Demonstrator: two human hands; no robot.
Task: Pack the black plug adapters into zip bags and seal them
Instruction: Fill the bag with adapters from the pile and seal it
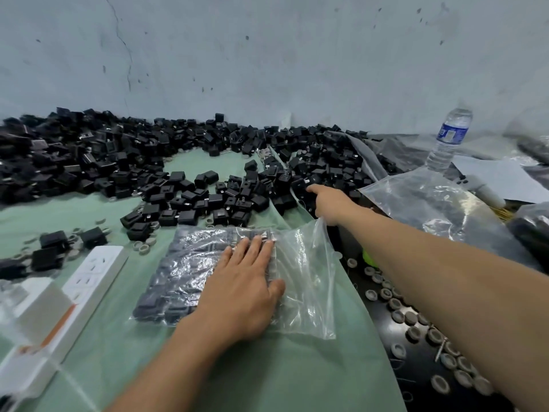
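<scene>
Pressing left hand [240, 281] flat, fingers straight, on zip bag [190, 263] on desk [267, 367]; right hand [328, 203] pinching its limp mouth corner, forefinger touching loose adapter [303, 183] (light, hard; gripping by sides seems best).

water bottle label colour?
The label is blue with a white patch; head view, far right by the wall.
</scene>
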